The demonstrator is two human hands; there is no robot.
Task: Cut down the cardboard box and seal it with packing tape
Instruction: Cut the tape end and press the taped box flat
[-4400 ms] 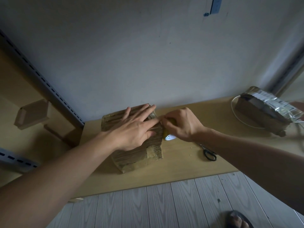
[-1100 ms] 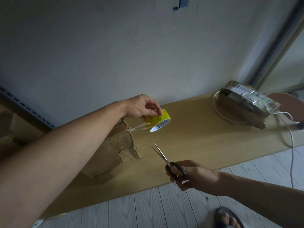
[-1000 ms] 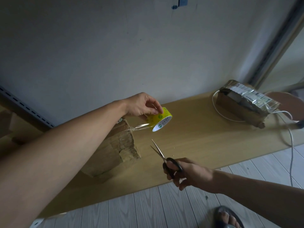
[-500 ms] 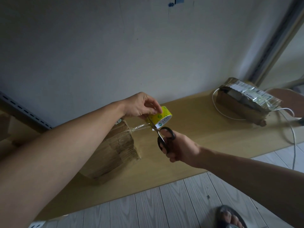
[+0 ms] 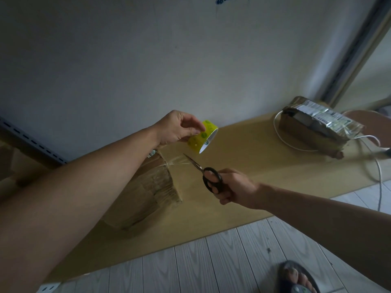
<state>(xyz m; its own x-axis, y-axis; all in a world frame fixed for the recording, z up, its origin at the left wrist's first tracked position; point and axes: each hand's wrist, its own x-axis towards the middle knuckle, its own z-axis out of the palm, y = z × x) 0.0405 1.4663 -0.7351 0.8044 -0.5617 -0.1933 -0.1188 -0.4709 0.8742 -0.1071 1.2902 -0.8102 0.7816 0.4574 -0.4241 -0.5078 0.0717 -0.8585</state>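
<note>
Wooden desk (image 5: 243, 166) carries our box (image 5: 148, 191); its loose tape tail (image 5: 176, 161) points to three o'clock, nearest our right hand (image 5: 232, 187) gripping scissors (image 5: 211, 179); left hand (image 5: 175, 130) pinches the roll (image 5: 203, 137).

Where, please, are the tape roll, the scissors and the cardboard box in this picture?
tape roll (image 5: 200, 138): head view, on its yellow outer band.
scissors (image 5: 195, 163): head view, on the blades.
cardboard box (image 5: 152, 191): head view, on its taped side face.
</note>
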